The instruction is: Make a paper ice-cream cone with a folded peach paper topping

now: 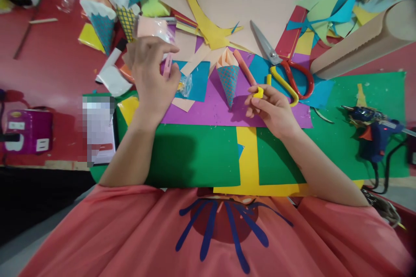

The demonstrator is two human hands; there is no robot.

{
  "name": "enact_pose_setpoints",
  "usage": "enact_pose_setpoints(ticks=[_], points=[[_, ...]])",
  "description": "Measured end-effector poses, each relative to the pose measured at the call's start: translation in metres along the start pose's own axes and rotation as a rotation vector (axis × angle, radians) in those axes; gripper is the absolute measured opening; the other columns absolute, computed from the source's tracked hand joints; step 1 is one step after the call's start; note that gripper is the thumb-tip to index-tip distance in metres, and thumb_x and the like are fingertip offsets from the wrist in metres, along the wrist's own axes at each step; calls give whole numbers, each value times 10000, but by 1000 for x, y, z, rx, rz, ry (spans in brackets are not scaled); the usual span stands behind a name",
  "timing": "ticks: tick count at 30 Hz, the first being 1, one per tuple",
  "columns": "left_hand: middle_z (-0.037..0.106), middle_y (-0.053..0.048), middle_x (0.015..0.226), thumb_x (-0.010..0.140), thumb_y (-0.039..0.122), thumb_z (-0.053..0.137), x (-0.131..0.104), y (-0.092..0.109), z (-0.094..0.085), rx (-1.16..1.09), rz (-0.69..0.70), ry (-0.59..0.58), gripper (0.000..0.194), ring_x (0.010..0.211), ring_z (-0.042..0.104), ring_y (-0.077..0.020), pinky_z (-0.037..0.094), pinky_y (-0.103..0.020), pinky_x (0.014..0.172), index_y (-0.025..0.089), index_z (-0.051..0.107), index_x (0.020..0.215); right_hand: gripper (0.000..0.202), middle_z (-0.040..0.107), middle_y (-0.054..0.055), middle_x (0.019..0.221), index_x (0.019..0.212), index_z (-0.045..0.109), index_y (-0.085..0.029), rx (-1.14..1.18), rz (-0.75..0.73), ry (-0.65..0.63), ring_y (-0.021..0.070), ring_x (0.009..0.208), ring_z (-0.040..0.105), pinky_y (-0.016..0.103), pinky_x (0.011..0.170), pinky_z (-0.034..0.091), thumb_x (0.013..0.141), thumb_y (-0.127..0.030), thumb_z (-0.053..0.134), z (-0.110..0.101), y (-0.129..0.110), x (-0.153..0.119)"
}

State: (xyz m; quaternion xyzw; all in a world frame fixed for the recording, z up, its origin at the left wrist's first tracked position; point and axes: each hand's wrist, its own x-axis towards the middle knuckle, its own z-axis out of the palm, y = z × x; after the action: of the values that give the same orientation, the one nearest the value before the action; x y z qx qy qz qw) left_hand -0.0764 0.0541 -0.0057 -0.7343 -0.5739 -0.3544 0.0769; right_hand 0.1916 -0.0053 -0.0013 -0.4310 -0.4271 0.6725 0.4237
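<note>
My left hand (149, 78) is over a clear packet (152, 28) with pale pink contents, its thumb and forefinger apart. A narrow pink printed piece (167, 66) shows in that gap; I cannot tell whether the hand touches it. Between the thumb and fingertips of my right hand (273, 106) is a small bent piece of yellow clay (258, 93). Left of that hand lies a blue patterned cone (229, 80) with a fluted peach top. An orange-pink clay roll (244, 67) lies beside the cone, and a curved yellow clay roll (286, 87) lies beyond my right hand.
Red-handled scissors (295, 78) lie behind my right hand. A glue gun (378, 136) rests at right on a green sheet (341, 164), near a rolled beige sheet (354, 45). At left are a phone (99, 130) and finished cones (102, 26). Paper scraps (214, 37) lie behind.
</note>
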Motion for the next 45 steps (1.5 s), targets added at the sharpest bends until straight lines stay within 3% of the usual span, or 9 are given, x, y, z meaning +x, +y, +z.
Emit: enact_pose_setpoints(ticks=[4, 8, 11, 17, 21, 25, 29, 38, 45], points=[[675, -11, 989, 898, 242, 548, -4, 38, -12, -317, 220, -124, 153, 984, 604, -154, 448, -335, 902, 220, 631, 1025, 399, 690, -3, 683, 880, 586, -176, 43, 112, -61, 96, 504, 635, 218, 494, 526, 755, -541, 687, 3, 0, -4], [660, -50, 1202, 891, 442, 560, -22, 84, -13, -641, 213, -478, 401, 1118, 619, -192, 492, -319, 950, 216, 559, 1222, 397, 702, 17, 646, 792, 638, -165, 28, 145, -142, 111, 552, 663, 215, 532, 544, 791, -563, 641, 6, 1, -9], [648, -94, 1257, 907, 432, 537, -39, 100, 1, -710, 280, -565, 447, 1150, 623, -197, 507, -316, 961, 188, 518, 1280, 348, 720, 10, 714, 727, 659, -168, -34, 106, -223, 107, 681, 681, 226, 679, 568, 785, -511, 672, 9, 5, -11], [703, -74, 1174, 969, 339, 429, -50, 98, 17, -839, 171, -509, 291, 1074, 674, -146, 539, -273, 911, 207, 583, 1178, 363, 705, 10, 734, 789, 641, -169, 153, 222, -303, 136, 739, 700, 262, 681, 591, 751, -527, 690, 7, 6, -9], [737, -57, 1069, 912, 396, 546, -51, 96, 11, -968, -15, -343, 266, 1003, 698, -129, 546, -236, 858, 213, 599, 1098, 285, 595, -64, 582, 772, 532, -195, 107, 115, -55, 79, 435, 594, 164, 347, 419, 747, -394, 734, 5, -1, -9], [741, -19, 775, 906, 524, 489, -52, 95, 8, -974, 21, -549, 363, 639, 678, -89, 506, -196, 616, 197, 644, 934, 330, 582, -59, 675, 740, 490, -215, 13, -17, 167, 41, 386, 524, 161, 289, 334, 723, -416, 751, 1, -3, -6], [569, 10, 469, 905, 649, 332, -46, 94, 6, -954, 215, -705, 602, 437, 536, -77, 373, -212, 468, 182, 548, 592, 322, 581, -37, 746, 768, 464, -226, -72, -47, 148, 32, 402, 504, 166, 292, 317, 794, -475, 667, -1, -2, -3], [724, -29, 844, 911, 359, 542, -40, 95, 11, -1077, 116, -495, 202, 774, 658, -93, 514, -208, 723, 189, 650, 894, 258, 488, -75, 683, 749, 356, -237, 25, 6, 60, 39, 340, 480, 179, 260, 268, 879, -402, 507, 0, -2, -3], [594, 41, 537, 822, 510, 620, -42, 96, 9, -1130, -250, -684, 361, 427, 508, -41, 382, -154, 418, 170, 616, 702, 402, 475, -67, 532, 628, 385, -217, 40, -8, 89, 63, 323, 499, 181, 263, 325, 872, -495, 541, 2, 1, -7]])
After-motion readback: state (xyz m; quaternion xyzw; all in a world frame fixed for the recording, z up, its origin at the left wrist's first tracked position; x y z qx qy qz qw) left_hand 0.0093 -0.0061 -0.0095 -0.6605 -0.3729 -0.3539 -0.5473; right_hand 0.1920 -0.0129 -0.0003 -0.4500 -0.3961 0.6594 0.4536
